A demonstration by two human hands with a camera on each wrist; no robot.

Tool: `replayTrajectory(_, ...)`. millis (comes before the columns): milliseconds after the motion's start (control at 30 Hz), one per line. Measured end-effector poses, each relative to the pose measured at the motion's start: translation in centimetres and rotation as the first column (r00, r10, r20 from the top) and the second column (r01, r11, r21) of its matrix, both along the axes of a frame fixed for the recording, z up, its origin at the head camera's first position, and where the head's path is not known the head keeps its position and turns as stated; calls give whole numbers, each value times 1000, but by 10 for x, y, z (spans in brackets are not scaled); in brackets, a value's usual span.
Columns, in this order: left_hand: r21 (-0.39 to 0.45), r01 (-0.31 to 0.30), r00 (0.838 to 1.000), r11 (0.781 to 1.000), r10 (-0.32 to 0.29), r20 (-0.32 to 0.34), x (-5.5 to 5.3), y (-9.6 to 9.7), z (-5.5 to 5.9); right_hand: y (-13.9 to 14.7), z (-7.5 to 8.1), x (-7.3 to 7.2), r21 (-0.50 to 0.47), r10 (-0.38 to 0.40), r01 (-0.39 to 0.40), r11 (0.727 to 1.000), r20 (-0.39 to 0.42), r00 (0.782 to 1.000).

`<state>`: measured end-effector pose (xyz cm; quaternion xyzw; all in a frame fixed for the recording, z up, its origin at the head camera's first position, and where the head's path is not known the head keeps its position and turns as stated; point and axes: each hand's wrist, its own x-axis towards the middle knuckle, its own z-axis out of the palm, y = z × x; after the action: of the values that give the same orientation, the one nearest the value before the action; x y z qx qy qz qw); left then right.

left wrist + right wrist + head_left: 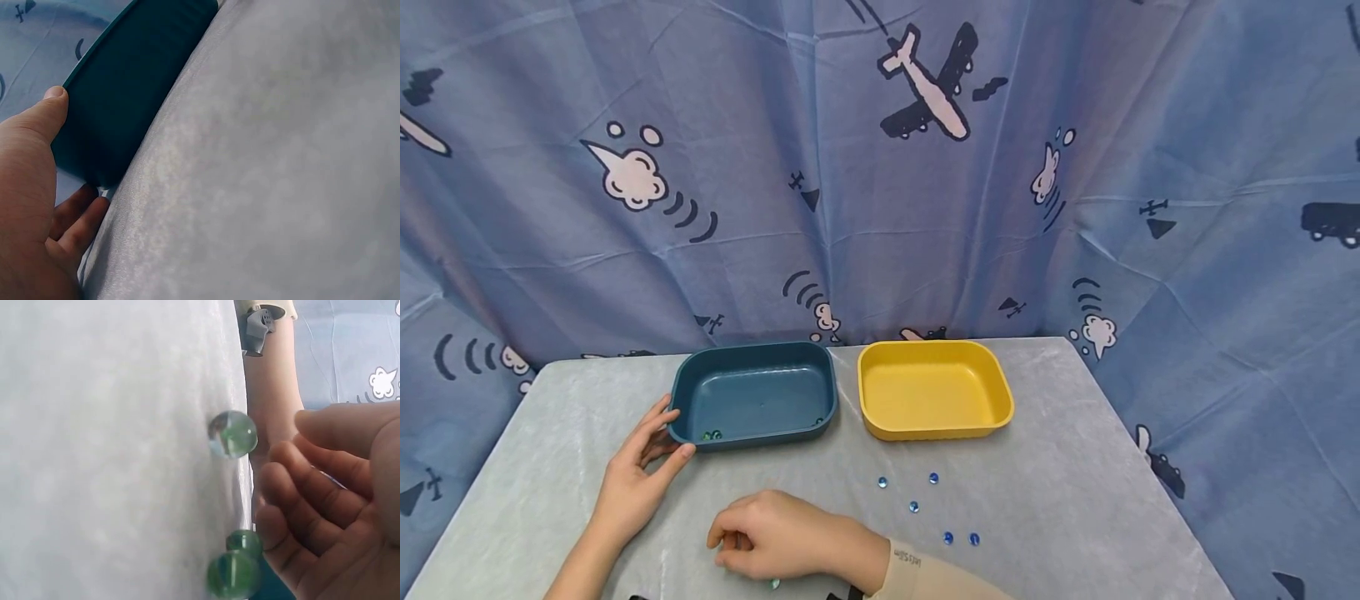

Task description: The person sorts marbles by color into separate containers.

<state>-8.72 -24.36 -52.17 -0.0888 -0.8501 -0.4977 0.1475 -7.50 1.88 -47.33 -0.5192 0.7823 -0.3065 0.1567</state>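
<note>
My left hand (pixel 634 487) grips the near left corner of a dark teal plastic tray (pixel 760 439); in the left wrist view its thumb lies on the rim, with fingers low at the corner. A few green glass marbles (pixel 717 435) lie inside along the near wall. My right hand (pixel 786 533) hovers low over the cloth in front of the tray, fingers loosely curled, nothing visible in them. Beside its fingertips, the right wrist view shows a clear-green marble (pixel 232 434) and two greener marbles (pixel 232 575). In the head view one green marble (pixel 775 583) peeks out below that hand.
A yellow tray (pixel 936 432) stands right of the teal one, near the table's back edge. Several blue marbles (pixel 913 507) are scattered on the grey cloth (pixel 1075 500) in front of it. A blue patterned curtain (pixel 760 167) hangs behind the table.
</note>
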Motion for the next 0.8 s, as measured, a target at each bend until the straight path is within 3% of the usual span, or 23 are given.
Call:
replayTrajectory(267, -2, -4, 1000, 1000, 4, 4, 1, 0, -1, -1, -5, 0, 71, 6, -5, 997, -15, 1000)
replayTrajectory(800, -10, -3, 1000, 1000, 3, 1, 0, 0, -2, -2, -11, 1, 116, 20, -6, 993, -119, 993)
